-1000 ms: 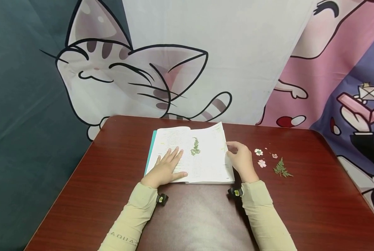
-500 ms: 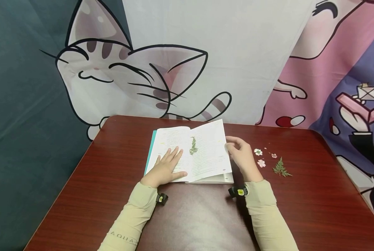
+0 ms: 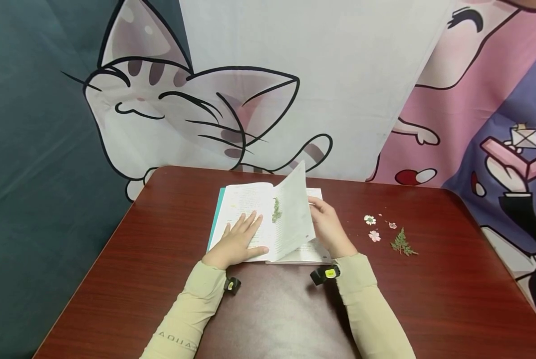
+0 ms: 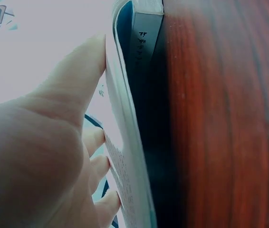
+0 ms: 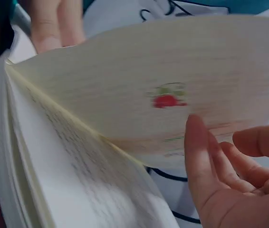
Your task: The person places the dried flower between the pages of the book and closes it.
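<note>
An open book (image 3: 247,192) with a teal cover edge lies on the table. My left hand (image 3: 236,242) rests flat on its left page, fingers spread; in the left wrist view the thumb (image 4: 72,71) presses near the lower page edge. One page (image 3: 292,209) stands raised and tilted leftward, with a pressed green fern sprig (image 3: 276,210) near the fold. Behind that page is my right hand (image 3: 331,227). In the right wrist view a fingertip touches the page's back beside a red-and-green print (image 5: 168,99), the other fingers loosely bent with nothing between them.
To the right on the brown table (image 3: 452,279) lie a white daisy-like flower (image 3: 370,220), a pink flower (image 3: 374,236), a smaller pink flower (image 3: 392,225) and a green fern leaf (image 3: 402,243). A cartoon-cat cloth (image 3: 182,114) hangs behind the table.
The page has risen from lying nearly flat to standing tilted toward the left. My right hand has moved left from the page's outer edge to behind it. My left hand stays put.
</note>
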A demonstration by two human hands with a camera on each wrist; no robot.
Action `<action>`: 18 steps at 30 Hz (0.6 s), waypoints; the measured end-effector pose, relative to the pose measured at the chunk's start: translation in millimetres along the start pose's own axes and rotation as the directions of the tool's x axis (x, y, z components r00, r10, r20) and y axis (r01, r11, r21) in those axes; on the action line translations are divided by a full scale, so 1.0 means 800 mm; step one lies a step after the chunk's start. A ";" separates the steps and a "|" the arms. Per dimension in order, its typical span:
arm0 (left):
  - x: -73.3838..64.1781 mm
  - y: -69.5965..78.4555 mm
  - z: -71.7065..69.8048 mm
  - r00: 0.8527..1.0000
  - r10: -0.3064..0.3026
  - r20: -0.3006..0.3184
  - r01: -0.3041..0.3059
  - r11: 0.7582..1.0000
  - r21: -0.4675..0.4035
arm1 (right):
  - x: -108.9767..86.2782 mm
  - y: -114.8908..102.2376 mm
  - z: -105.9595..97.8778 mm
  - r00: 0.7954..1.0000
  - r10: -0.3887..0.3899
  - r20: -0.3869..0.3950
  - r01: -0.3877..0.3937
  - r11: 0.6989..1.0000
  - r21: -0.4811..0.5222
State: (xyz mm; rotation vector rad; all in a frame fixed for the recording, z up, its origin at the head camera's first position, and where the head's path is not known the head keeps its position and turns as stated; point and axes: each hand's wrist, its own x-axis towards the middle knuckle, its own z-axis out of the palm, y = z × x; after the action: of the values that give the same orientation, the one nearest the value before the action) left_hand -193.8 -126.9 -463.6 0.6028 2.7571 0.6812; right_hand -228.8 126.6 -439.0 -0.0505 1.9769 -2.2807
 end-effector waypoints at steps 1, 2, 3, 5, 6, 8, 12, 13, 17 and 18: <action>0.000 0.000 0.000 1.000 -0.002 0.000 0.002 1.000 0.001 | 0.001 0.002 0.005 1.000 -0.001 0.010 0.001 0.999 -0.035; 0.000 0.000 0.000 1.000 -0.003 0.001 0.003 1.000 0.000 | 0.003 0.005 0.010 1.000 -0.003 0.022 0.005 0.997 -0.076; 0.000 0.000 0.000 1.000 -0.003 0.000 0.003 1.000 -0.003 | 0.004 0.008 0.015 0.999 -0.003 0.034 0.007 0.993 -0.117; 0.000 -0.001 -0.001 1.000 0.000 0.001 0.000 1.000 -0.004 | 0.007 0.014 0.024 0.999 0.001 0.049 0.009 0.977 -0.213; 0.000 -0.002 -0.001 1.000 0.002 0.002 -0.002 1.000 -0.001 | 0.009 0.016 0.028 0.998 0.007 0.058 0.008 0.966 -0.259; 0.000 -0.004 -0.002 1.000 0.011 0.002 -0.011 1.000 0.008 | 0.012 0.022 0.036 0.997 0.017 0.069 0.007 0.944 -0.329; 0.000 -0.011 -0.005 0.999 0.037 -0.021 -0.036 0.999 0.037 | 0.019 0.034 0.053 0.995 0.046 0.086 -0.009 0.921 -0.390; 0.001 -0.013 -0.006 0.997 0.056 -0.048 -0.054 0.998 0.038 | 0.020 0.036 0.056 0.995 0.052 0.089 -0.011 0.913 -0.408; -0.003 -0.021 -0.012 0.973 0.128 -0.194 -0.137 0.990 -0.032 | 0.024 0.039 0.066 0.993 0.058 0.099 -0.001 0.867 -0.498; -0.005 -0.023 -0.014 0.965 0.120 -0.233 -0.136 0.989 -0.054 | 0.024 0.039 0.068 0.993 0.056 0.101 0.005 0.850 -0.526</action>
State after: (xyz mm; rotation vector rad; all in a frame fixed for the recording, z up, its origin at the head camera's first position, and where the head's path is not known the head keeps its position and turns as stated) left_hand -199.9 -148.3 -462.2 0.7349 2.9080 0.9269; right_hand -239.9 66.9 -463.3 -0.1968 2.4534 -1.6058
